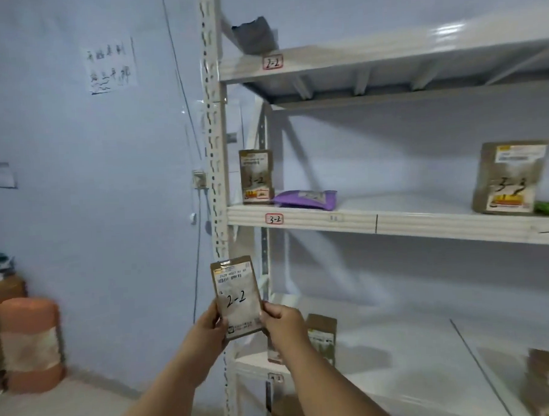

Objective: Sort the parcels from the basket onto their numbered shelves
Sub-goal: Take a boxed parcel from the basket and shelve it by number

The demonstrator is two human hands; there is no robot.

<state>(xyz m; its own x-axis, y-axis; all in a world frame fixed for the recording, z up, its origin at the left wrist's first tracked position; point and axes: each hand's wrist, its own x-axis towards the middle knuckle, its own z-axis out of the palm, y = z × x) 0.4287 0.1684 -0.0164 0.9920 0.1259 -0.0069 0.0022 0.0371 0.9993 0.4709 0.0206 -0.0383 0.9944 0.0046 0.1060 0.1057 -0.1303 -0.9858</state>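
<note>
So I hold one brown parcel marked 2-2 [237, 297] upright at 6 o'clock, left hand [209, 325] and right hand [279, 317] pinching its lower edges. The rack post [215, 147] stands right behind it. Shelf label 2-2 [272, 62] at 12; shelf 3-2 [298, 217] carries two brown boxes, one purple pouch [306, 199].

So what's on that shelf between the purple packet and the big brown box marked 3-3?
Nothing: in the head view the shelf marked 3-2 is bare between the purple packet and the brown box marked 3-3.
</note>
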